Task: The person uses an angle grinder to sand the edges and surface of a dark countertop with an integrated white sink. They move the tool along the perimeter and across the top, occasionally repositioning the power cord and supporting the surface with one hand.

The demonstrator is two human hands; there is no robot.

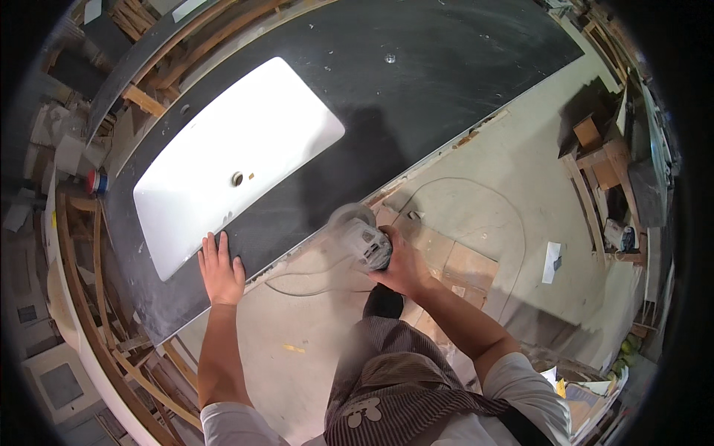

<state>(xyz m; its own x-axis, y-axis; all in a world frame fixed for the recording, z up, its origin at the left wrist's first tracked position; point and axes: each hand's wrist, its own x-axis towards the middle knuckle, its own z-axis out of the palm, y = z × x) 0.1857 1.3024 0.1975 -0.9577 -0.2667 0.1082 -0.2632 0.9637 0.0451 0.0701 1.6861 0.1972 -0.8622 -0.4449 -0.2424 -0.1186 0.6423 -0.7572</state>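
My right hand grips a dusty grey angle grinder at the near edge of a black tabletop. Its round disc looks smeared, and a pale haze of dust hangs around it. Flat on the tabletop lies my left hand, fingers spread, the fingertips at the near rim of a white rectangular washbasin. The basin has a round drain hole and a small brownish mark beside it. A thin cable loops over the floor to the right of the grinder.
Flattened cardboard lies on the pale floor near my feet. Wooden frames stand at the left, and a wooden stand is at the right. A small red, white and blue tub sits beyond the tabletop's left end. A white sheet lies on the floor.
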